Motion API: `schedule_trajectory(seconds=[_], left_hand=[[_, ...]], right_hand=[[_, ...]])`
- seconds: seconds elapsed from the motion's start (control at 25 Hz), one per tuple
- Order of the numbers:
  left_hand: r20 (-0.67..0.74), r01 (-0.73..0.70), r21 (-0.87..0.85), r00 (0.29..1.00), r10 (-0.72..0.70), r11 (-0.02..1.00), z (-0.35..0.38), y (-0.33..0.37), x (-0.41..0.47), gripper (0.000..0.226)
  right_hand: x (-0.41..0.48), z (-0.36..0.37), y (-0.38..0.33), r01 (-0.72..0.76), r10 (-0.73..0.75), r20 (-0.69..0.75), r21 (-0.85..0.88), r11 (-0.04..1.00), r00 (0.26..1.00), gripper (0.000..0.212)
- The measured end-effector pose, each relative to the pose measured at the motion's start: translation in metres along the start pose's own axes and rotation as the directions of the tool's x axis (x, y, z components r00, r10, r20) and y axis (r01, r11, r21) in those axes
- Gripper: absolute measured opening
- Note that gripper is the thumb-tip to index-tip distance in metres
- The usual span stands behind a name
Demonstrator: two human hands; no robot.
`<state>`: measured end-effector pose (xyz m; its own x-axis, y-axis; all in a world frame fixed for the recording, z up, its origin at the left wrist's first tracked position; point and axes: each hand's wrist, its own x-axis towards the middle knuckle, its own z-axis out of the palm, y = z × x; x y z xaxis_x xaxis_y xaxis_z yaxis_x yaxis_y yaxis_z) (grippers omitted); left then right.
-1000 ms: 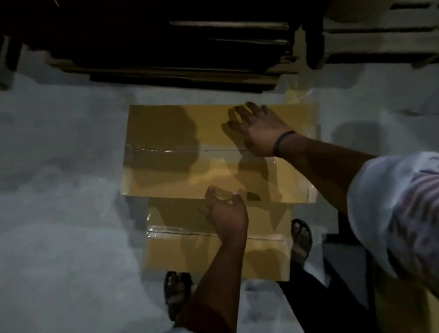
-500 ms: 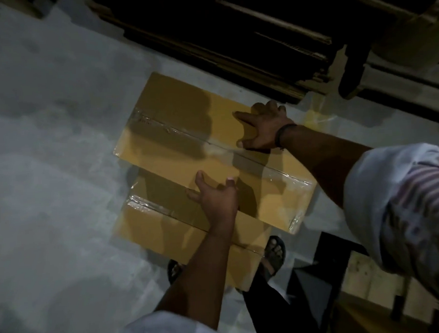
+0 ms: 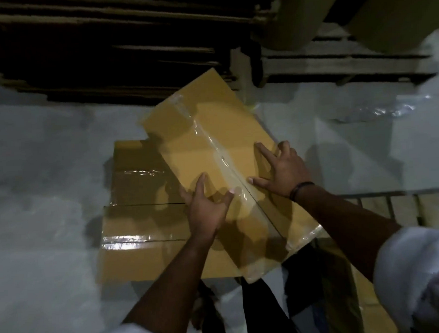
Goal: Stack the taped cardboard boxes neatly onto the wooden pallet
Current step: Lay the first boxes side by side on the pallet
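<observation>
As left hand and right hand press it splayed, tan box, glossy tape

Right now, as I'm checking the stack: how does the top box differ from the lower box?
The top box sits askew; the lower box lies square to the view. The left hand and right hand touch the top box; neither touches the lower box. Both are brown cardboard, sealed with clear tape.
</observation>
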<state>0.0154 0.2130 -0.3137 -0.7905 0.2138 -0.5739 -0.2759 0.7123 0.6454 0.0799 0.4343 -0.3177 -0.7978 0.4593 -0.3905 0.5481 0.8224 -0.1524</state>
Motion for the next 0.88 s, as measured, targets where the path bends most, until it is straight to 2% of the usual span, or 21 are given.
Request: schedule_trajectory(seconds=[0.16,0.36,0.48,0.6,0.8,0.88], left_hand=[[0.071,-0.174,0.225,0.984,0.162,0.959,0.012,0.027,-0.005,0.100],[0.165,-0.358,0.409,0.934,0.318,0.839,0.050,0.078,-0.018,0.098],[0.279,-0.480,0.500,0.877,0.390,0.721,0.095,0.113,-0.025,0.102],[0.384,-0.570,0.543,0.822,0.421,0.617,0.150,0.146,-0.036,0.104],[0.514,-0.682,0.562,0.731,0.448,0.468,0.251,0.188,-0.055,0.103],[0.543,-0.722,0.565,0.690,0.478,0.399,0.284,0.202,-0.060,0.103]], right_hand=[[-0.063,0.010,0.026,-0.189,0.202,-0.120,0.111,0.976,0.972,0.098],[-0.121,0.014,0.059,-0.375,0.443,-0.143,0.343,0.861,0.885,0.096],[-0.144,0.021,0.092,-0.468,0.602,-0.154,0.492,0.735,0.784,0.096],[-0.160,0.037,0.128,-0.562,0.733,-0.127,0.559,0.609,0.668,0.095],[-0.178,0.046,0.201,-0.633,0.856,-0.107,0.628,0.452,0.506,0.094],[-0.182,0.050,0.229,-0.615,0.871,-0.096,0.670,0.415,0.482,0.092]])
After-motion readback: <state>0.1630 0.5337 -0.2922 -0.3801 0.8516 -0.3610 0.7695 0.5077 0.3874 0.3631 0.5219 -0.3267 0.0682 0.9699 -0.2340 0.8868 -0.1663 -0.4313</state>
